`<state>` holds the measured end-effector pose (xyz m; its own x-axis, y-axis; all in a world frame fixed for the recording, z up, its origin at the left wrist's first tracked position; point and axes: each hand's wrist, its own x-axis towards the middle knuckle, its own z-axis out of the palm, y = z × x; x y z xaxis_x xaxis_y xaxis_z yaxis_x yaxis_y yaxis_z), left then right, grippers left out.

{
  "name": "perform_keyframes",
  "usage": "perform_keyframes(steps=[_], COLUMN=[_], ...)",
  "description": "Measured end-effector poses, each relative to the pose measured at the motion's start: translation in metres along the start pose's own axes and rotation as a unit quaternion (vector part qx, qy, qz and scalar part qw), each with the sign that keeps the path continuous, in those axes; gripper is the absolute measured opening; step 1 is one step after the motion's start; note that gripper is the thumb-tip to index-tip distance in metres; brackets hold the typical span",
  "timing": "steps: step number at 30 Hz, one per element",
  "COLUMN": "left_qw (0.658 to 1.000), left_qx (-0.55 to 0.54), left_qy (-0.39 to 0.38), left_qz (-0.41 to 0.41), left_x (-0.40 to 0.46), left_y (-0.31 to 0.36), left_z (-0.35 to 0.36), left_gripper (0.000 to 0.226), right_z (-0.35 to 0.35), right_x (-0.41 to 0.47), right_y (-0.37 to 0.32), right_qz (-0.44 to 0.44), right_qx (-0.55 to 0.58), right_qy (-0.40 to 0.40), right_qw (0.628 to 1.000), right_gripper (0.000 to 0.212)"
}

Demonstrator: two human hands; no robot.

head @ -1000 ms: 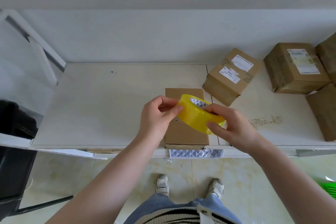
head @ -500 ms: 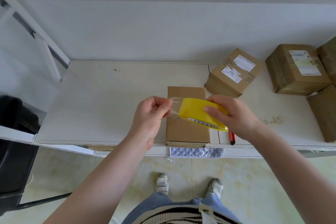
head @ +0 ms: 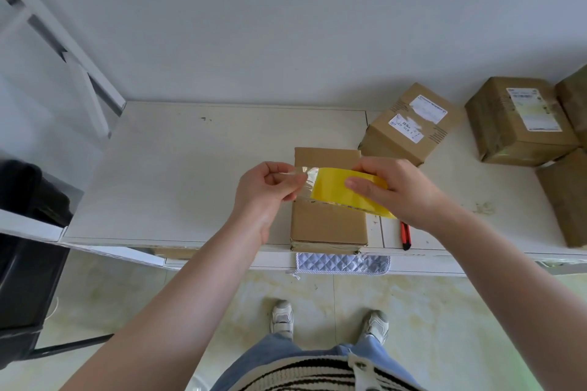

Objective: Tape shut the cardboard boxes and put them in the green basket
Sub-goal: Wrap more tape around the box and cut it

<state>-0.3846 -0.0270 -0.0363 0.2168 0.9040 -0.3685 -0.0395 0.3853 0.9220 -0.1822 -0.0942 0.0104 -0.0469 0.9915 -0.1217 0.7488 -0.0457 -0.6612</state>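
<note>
1. Above the near edge of the white table (head: 190,174), over the plain cardboard box (head: 328,222), the two hands work a yellow tape roll (head: 336,189). The right hand (head: 401,190) grips the roll, thumb pressed on its outer face and fingers curled round the far side. The left hand (head: 268,189) pinches the free tape end (head: 303,174) between thumb and fingers.

2. A second ago the roll was tilted with its core showing and the left fingertips were picking at its surface; half a second ago a short tab had come free. Now a clear strip spans the gap between the hands, and the roll is turned edge-on above the box.

3. That reads as the tape end found and started, so the search is done and the pull-out has begun. The strip looks too short to cover the box top, so I judge more must be drawn before it is laid down.

4. The plain box lies flat at the near edge, flaps closed, with no fresh strip on its top that I can see. Three labelled, already taped boxes sit further right: one (head: 409,124) just beyond the plain box, another (head: 517,124) further along, and more cut off at the frame's right edge.

5. An orange-handled utility knife (head: 405,235) lies on the table just right of the box, partly under the right wrist, handy for cutting.

6. The green basket is not in view, so nothing can be said of its contents.
</note>
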Motion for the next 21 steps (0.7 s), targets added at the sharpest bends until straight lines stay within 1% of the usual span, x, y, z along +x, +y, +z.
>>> perform_keyframes(steps=[3, 5, 7, 10, 12, 15, 21], left_qw=[0.999, 0.997, 0.997, 0.996, 0.995, 0.995, 0.992], left_qx=[0.009, 0.0, 0.003, -0.011, -0.014, 0.009, -0.006], left_qy=[0.02, 0.014, 0.006, 0.057, 0.089, 0.098, 0.115], left_qz=[0.048, 0.07, 0.074, 0.061, 0.036, -0.008, -0.05], left_x=[0.006, 0.01, 0.01, 0.019, 0.031, 0.045, 0.064], left_y=[0.007, 0.011, 0.009, -0.001, -0.012, -0.038, -0.078], left_z=[-0.005, -0.011, -0.015, -0.025, -0.034, -0.035, -0.027], left_gripper=[0.023, 0.025, 0.025, 0.026, 0.027, 0.028, 0.026], right_z=[-0.003, -0.008, -0.015, -0.027, -0.026, -0.013, 0.004], right_x=[0.011, 0.019, 0.027, 0.035, 0.042, 0.051, 0.059], right_y=[0.009, 0.017, 0.025, 0.026, 0.023, 0.017, 0.015], right_qz=[0.037, 0.072, 0.088, 0.095, 0.102, 0.128, 0.173], right_qx=[0.004, -0.051, -0.117, -0.14, -0.158, -0.203, -0.206], right_qy=[-0.004, -0.003, -0.012, -0.032, -0.039, -0.052, -0.037], right_qw=[0.999, 0.996, 0.989, 0.985, 0.981, 0.969, 0.962], right_gripper=[0.063, 0.073, 0.085, 0.092, 0.086, 0.067, 0.064])
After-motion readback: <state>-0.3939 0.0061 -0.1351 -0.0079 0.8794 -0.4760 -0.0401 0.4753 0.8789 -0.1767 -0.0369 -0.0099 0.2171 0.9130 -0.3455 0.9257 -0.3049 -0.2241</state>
